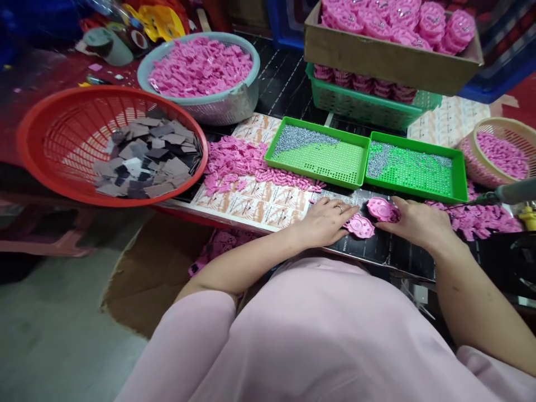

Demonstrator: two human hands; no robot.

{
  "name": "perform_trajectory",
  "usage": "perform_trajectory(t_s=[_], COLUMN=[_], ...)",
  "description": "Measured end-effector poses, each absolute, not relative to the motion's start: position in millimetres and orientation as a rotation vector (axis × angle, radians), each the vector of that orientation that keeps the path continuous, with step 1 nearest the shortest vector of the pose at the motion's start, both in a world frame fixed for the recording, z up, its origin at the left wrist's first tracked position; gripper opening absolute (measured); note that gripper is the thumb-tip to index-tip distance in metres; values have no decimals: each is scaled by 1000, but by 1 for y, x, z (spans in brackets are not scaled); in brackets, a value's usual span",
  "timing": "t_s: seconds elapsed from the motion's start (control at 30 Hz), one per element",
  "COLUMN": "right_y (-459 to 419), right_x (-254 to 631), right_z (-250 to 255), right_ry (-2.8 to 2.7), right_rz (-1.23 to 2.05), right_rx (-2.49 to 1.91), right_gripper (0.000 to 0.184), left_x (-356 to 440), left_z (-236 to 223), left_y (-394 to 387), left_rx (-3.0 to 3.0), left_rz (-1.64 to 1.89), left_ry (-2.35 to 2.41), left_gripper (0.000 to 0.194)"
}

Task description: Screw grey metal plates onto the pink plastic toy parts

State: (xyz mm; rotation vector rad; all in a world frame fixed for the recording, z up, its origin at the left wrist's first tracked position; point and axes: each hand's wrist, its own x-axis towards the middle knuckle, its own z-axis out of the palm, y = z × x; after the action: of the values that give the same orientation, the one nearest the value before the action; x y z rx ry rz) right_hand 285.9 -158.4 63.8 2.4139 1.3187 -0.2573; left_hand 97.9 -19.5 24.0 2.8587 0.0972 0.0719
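My left hand (329, 222), with a ring on one finger, rests at the black work surface. Its thumb and fingers close around the left edge of a pink plastic casing (360, 226) with scalloped sides. Just behind that piece lies a second pink scalloped casing (380, 209), gripped at its right side between the thumb and fingers of my right hand (419, 221). The two casings are close together, and their undersides are hidden. Beyond my hands are two green trays (358, 177) (460, 192) of small silvery metal pieces, probably screws.
Loose pink parts (238, 162) lie left of the trays, more (486, 220) at right by a grey-tipped tool (517, 192). A red basket (46, 139) holds dark square pieces. Behind stand a pale-blue basin (234, 103), a cardboard box (385, 58) on a green crate (360, 106), and a beige basket (473, 148).
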Motion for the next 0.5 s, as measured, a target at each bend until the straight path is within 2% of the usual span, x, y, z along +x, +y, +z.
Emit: perform_trajectory(t_s=[0.2, 0.33, 0.5], right_y=[-177, -169, -162], right_x=[275, 251, 242], right_z=[59, 56, 60], right_ry=[1399, 1455, 1525], right_rz=[-212, -189, -146], right_rx=[2392, 2424, 2535], right_gripper=[60, 63, 65], left_x=[80, 74, 80], left_z=[33, 35, 36], left_y=[-16, -15, -23], left_rx=[3012, 3078, 3054], left_rz=[40, 0, -45], left_ry=[455, 696, 688], left_gripper=[57, 70, 85])
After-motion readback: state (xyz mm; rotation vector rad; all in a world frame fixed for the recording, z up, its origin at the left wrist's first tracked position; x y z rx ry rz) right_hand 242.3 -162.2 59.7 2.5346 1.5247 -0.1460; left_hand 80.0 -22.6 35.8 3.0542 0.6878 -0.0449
